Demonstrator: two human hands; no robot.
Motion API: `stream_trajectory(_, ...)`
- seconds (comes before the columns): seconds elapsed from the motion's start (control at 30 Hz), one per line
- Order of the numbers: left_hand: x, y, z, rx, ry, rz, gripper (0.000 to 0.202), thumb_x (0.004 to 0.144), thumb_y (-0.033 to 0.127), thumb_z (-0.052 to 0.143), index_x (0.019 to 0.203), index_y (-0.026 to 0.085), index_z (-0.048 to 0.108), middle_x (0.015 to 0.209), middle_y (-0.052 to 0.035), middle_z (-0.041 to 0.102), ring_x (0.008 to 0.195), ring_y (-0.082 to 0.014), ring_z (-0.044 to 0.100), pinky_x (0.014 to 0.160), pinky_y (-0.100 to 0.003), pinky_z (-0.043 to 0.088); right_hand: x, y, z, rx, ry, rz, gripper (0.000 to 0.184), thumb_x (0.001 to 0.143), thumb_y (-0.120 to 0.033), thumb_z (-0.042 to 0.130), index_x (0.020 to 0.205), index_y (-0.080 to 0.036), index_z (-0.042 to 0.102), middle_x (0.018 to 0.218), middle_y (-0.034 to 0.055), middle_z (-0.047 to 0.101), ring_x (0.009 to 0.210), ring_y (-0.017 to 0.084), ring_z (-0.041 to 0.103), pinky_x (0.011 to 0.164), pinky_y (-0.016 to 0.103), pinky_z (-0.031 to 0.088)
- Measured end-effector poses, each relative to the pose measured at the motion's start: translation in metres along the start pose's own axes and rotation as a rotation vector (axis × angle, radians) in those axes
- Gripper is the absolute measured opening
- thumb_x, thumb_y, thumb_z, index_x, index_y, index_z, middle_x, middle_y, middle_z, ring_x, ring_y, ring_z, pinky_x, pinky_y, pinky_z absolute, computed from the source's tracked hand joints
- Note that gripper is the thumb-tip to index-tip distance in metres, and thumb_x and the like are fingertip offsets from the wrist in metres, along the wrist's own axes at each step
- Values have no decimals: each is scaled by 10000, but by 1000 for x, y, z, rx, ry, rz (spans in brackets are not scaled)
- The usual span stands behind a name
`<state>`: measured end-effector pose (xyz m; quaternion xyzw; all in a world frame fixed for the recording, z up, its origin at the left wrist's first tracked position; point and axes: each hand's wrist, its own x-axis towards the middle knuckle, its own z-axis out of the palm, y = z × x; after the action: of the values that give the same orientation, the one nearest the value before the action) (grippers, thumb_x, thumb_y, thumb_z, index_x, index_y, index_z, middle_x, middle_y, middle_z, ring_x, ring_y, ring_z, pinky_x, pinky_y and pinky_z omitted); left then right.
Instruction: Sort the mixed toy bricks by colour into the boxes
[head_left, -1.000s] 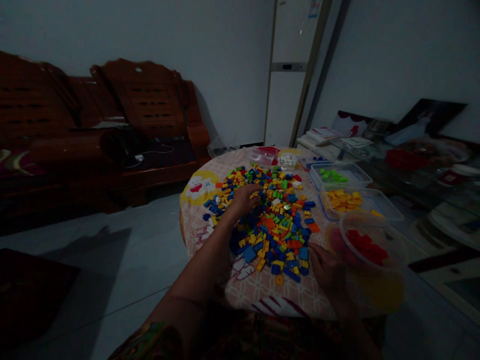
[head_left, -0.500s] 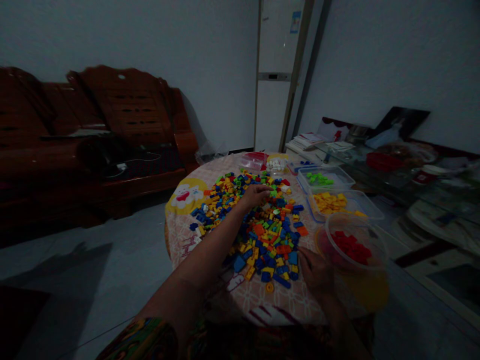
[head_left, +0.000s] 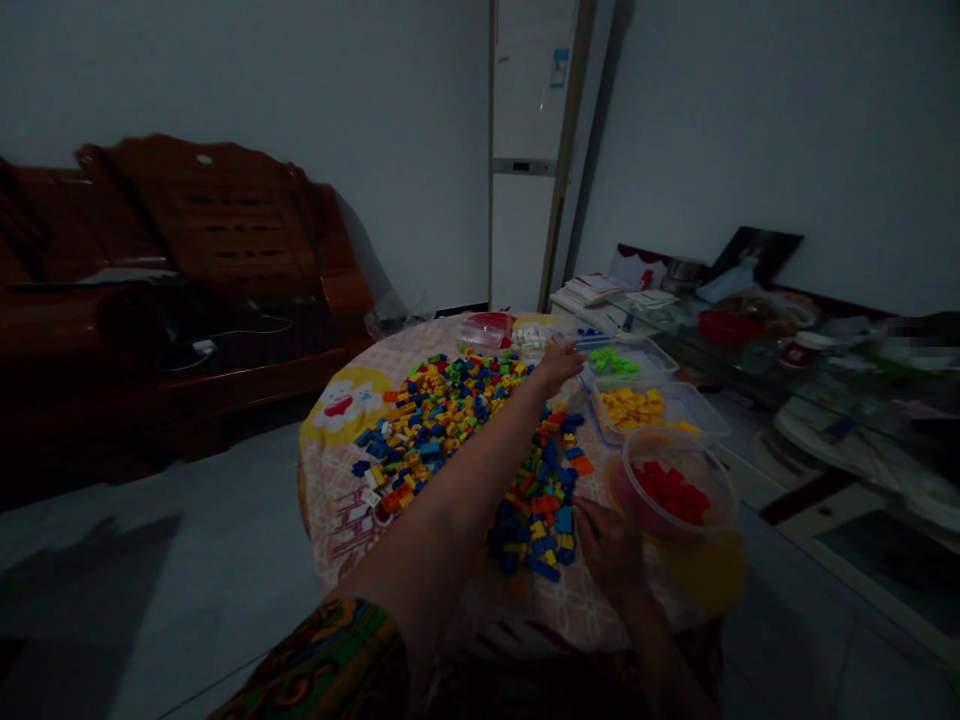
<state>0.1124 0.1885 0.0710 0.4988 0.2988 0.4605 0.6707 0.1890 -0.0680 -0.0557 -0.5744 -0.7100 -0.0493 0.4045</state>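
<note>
My left hand (head_left: 561, 366) is stretched over the far right edge of a heap of mixed toy building bricks (head_left: 442, 400), beside the clear plastic box (head_left: 660, 357) of green bricks (head_left: 613, 361). Its fingers look pinched together, and whatever they hold is too small and dark to make out. At the near right edge of the heap rests my right hand (head_left: 611, 548), fingers curled close to blue and yellow bricks; what is in them is hidden. A round clear tub (head_left: 720, 480) with red bricks (head_left: 671, 492) stands just right of it.
Yellow bricks (head_left: 634, 408) lie in another clear box (head_left: 697, 400) behind the red tub. White bricks (head_left: 531, 337) and a red container (head_left: 487, 328) are at the far table edge. A cluttered glass table (head_left: 675, 320) is to the right, a wooden sofa (head_left: 217, 220) to the left.
My left hand has moved right and away from me, from above the heap towards the green-brick box. My right hand stays beside the heap. The view has turned slightly right.
</note>
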Motion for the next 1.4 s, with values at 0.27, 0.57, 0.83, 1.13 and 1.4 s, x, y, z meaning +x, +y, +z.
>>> stream_trajectory(0.27, -93, 16, -94, 268, 31, 137, 438, 687, 324, 779, 1065, 112, 712, 1077, -116, 727, 958, -214, 683, 929, -387, 523, 0, 0, -2, 12, -9, -4, 331, 992, -282, 450, 1047, -147, 748, 964, 116, 784, 841, 233, 751, 782, 350, 591)
stream_trajectory(0.57, -184, 44, -182, 951, 551, 258, 249, 734, 290, 647, 912, 178, 782, 815, -45, 755, 766, -207, 688, 736, -298, 532, 0, 3, -2, -13, -3, -28, 340, 989, -298, 454, 1027, -144, 754, 936, 121, 787, 772, 231, 748, 713, 332, 577)
stream_trajectory(0.83, -173, 19, -177, 1247, 308, 119, 225, 726, 188, 653, 909, 204, 781, 879, -23, 764, 795, -189, 680, 750, -271, 504, -1, 6, -2, -7, 5, -29, 341, 987, -308, 461, 1026, -133, 751, 917, 125, 784, 781, 240, 750, 717, 340, 582)
stream_trajectory(1.13, -157, 6, -192, 1318, 408, 79, 229, 683, 124, 652, 869, 188, 771, 869, -45, 758, 830, -208, 689, 770, -282, 517, -2, 4, -3, 11, -24, -9, 351, 993, -314, 458, 1045, -120, 746, 943, 133, 782, 807, 244, 752, 729, 338, 583)
stream_trajectory(1.4, -169, 5, -222, 1050, 576, 51, 270, 683, 141, 652, 918, 188, 778, 831, -32, 753, 821, -218, 707, 767, -311, 550, -2, 6, -3, 13, -35, -22, 361, 987, -328, 467, 1048, -114, 751, 966, 152, 779, 827, 255, 751, 751, 348, 581)
